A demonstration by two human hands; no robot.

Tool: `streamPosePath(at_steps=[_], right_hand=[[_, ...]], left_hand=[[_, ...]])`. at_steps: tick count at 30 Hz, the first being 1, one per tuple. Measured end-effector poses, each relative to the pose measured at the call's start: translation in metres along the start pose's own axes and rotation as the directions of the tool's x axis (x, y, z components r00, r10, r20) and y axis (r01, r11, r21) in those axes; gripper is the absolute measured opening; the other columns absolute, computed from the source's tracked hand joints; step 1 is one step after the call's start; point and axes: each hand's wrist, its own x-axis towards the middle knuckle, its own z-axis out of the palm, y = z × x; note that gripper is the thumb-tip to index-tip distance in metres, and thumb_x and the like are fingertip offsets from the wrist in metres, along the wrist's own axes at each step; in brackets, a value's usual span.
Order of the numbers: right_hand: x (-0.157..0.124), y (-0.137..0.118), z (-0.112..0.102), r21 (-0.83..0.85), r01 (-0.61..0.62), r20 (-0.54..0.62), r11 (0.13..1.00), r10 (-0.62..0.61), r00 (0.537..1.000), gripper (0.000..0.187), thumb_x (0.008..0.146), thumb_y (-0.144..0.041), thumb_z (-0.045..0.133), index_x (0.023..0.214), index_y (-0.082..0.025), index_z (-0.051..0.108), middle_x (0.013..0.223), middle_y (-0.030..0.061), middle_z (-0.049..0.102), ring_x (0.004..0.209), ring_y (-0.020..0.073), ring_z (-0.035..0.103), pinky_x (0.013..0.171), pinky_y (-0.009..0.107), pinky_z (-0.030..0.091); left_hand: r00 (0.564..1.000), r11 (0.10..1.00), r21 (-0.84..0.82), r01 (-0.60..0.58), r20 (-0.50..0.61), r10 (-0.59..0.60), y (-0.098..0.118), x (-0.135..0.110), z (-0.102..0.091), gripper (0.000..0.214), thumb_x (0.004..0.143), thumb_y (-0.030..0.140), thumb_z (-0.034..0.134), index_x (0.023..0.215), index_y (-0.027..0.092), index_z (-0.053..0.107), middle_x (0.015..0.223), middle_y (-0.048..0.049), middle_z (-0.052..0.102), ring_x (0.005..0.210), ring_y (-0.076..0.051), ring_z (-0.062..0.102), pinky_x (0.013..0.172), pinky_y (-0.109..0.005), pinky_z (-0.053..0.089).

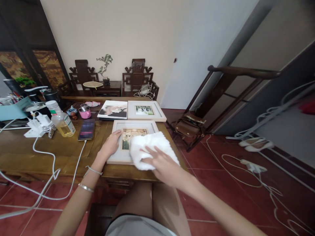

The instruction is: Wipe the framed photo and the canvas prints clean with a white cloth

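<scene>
A picture frame point(134, 124) with a pale wooden rim and a small picture inside lies flat near the table's front edge. My left hand point(112, 144) grips its left side, fingers over the rim. Under my right hand point(161, 164) is a white towel point(163, 142), pressed onto the frame's right half. The fingers rest on the towel, some bent into its fold. The towel hides the right part of the picture and hangs past the frame's right edge.
Behind lie a second picture frame point(157, 111) and a photo album point(113, 109). Leftward are a charging phone point(86, 130), a bottle point(62, 121), a pink cup point(85, 112) and a power strip point(34, 129). Cables trail off the table. A wooden chair point(221, 95) stands at right.
</scene>
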Motion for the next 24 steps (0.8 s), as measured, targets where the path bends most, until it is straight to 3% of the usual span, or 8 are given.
streamPosePath(at_steps=[3, 5, 9, 12, 15, 18, 21, 24], right_hand=[[-0.012, 0.033, -0.009, -0.035, -0.093, 0.014, 0.995, 0.094, 0.996, 0.067, 0.06, 0.005, 0.042, 0.119, -0.019, 0.064, 0.147, 0.0108, 0.04, 0.14, 0.0245, 0.024, 0.115, 0.05, 0.016], [-0.004, 0.055, -0.012, -0.061, -0.107, 0.0, 0.992, 0.107, 0.994, 0.066, 0.059, 0.004, 0.041, 0.117, -0.018, 0.064, 0.146, 0.0106, 0.04, 0.141, 0.0221, 0.022, 0.116, 0.049, 0.015], [0.041, 0.091, -0.012, -0.112, -0.131, -0.078, 0.985, 0.123, 0.989, 0.065, 0.064, 0.005, 0.04, 0.121, -0.016, 0.062, 0.141, 0.012, 0.048, 0.141, 0.0219, 0.02, 0.114, 0.052, 0.015], [0.07, 0.102, -0.012, -0.118, -0.132, -0.1, 0.984, 0.12, 0.988, 0.064, 0.066, 0.005, 0.04, 0.123, -0.016, 0.061, 0.135, 0.012, 0.054, 0.141, 0.0249, 0.023, 0.112, 0.056, 0.017], [0.065, 0.089, -0.012, -0.103, -0.105, -0.069, 0.989, 0.098, 0.993, 0.065, 0.065, 0.006, 0.039, 0.121, -0.016, 0.062, 0.13, 0.0127, 0.059, 0.139, 0.029, 0.026, 0.108, 0.062, 0.02], [0.027, 0.057, -0.013, -0.084, -0.074, 0.002, 0.994, 0.075, 0.997, 0.063, 0.064, 0.005, 0.039, 0.119, -0.015, 0.064, 0.13, 0.0167, 0.057, 0.138, 0.0322, 0.028, 0.106, 0.062, 0.024], [-0.018, 0.03, -0.022, 0.007, -0.047, 0.094, 0.999, 0.046, 0.995, 0.063, 0.063, 0.005, 0.039, 0.116, -0.019, 0.066, 0.117, 0.0133, 0.065, 0.129, 0.0292, 0.044, 0.102, 0.047, 0.036], [-0.031, 0.028, -0.036, 0.096, -0.091, 0.088, 0.991, 0.083, 0.993, 0.063, 0.066, 0.002, 0.041, 0.118, -0.024, 0.065, 0.102, 0.0067, 0.069, 0.103, 0.0238, 0.062, 0.089, 0.033, 0.046]], left_hand=[[1.0, 1.0, -0.001, -0.003, 0.015, 0.003, 0.0, 0.0, 0.0, 0.065, 0.071, -0.009, 0.036, 0.13, 0.011, 0.052, 0.141, -0.0124, 0.048, 0.133, -0.022, 0.043, 0.112, -0.037, 0.034], [1.0, 1.0, -0.003, -0.009, 0.022, 0.01, 0.0, -0.001, 0.0, 0.066, 0.07, -0.009, 0.036, 0.13, 0.013, 0.053, 0.142, -0.0112, 0.048, 0.133, -0.022, 0.043, 0.112, -0.037, 0.034], [1.0, 1.0, -0.002, -0.012, 0.007, 0.012, -0.002, -0.001, 0.001, 0.065, 0.07, -0.01, 0.036, 0.129, 0.013, 0.054, 0.141, -0.0113, 0.049, 0.133, -0.021, 0.043, 0.112, -0.037, 0.034], [0.999, 1.0, -0.013, -0.009, -0.034, 0.009, -0.006, -0.001, 0.004, 0.064, 0.07, -0.01, 0.036, 0.127, 0.012, 0.055, 0.138, -0.0121, 0.051, 0.131, -0.021, 0.045, 0.112, -0.037, 0.035], [0.998, 1.0, -0.028, -0.002, -0.063, 0.0, -0.009, -0.001, 0.008, 0.064, 0.07, -0.009, 0.036, 0.128, 0.011, 0.055, 0.138, -0.0129, 0.052, 0.131, -0.019, 0.045, 0.112, -0.038, 0.034], [0.999, 0.999, -0.036, 0.006, -0.054, -0.008, -0.011, 0.0, 0.01, 0.064, 0.071, -0.008, 0.035, 0.129, 0.011, 0.053, 0.14, -0.013, 0.05, 0.132, -0.019, 0.043, 0.112, -0.038, 0.034], [0.999, 0.999, -0.031, 0.013, -0.039, -0.014, -0.009, 0.0, 0.009, 0.063, 0.073, -0.007, 0.035, 0.131, 0.013, 0.052, 0.141, -0.0119, 0.049, 0.133, -0.019, 0.042, 0.112, -0.038, 0.035], [0.999, 0.999, -0.028, 0.028, -0.031, -0.029, -0.006, 0.0, 0.007, 0.062, 0.073, -0.007, 0.035, 0.129, 0.012, 0.053, 0.141, -0.0131, 0.049, 0.133, -0.02, 0.043, 0.112, -0.038, 0.034]])
